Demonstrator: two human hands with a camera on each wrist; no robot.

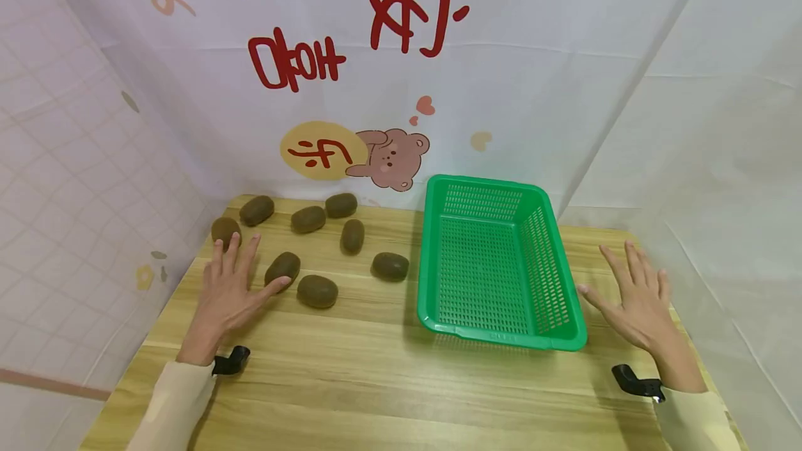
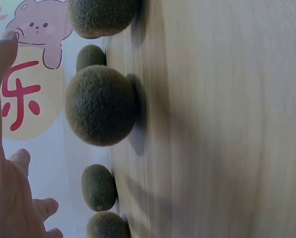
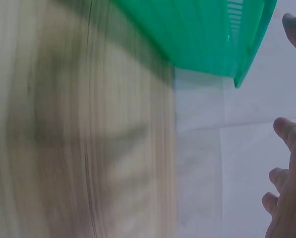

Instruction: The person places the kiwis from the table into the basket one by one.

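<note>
Several brown fuzzy kiwis lie scattered over the left half of the wooden table (image 1: 301, 381). My left hand (image 1: 228, 294), fingers spread, hovers at the left with its fingertips over one kiwi (image 1: 223, 228) and its thumb overlapping another kiwi (image 1: 282, 268) in the head view. In the left wrist view a kiwi (image 2: 101, 105) sits on the wood beyond the palm. A green plastic basket (image 1: 426, 263) with slotted walls stands right of the middle, nothing inside it. My right hand (image 1: 639, 305) is spread out just right of the basket, its thumb near the rim, holding nothing.
A white cloth backdrop (image 1: 532, 89) with red characters and a cartoon bear (image 1: 395, 159) rises behind the table. White cloth also hangs along the left and right sides. One kiwi (image 1: 390, 266) lies close to the basket's left wall.
</note>
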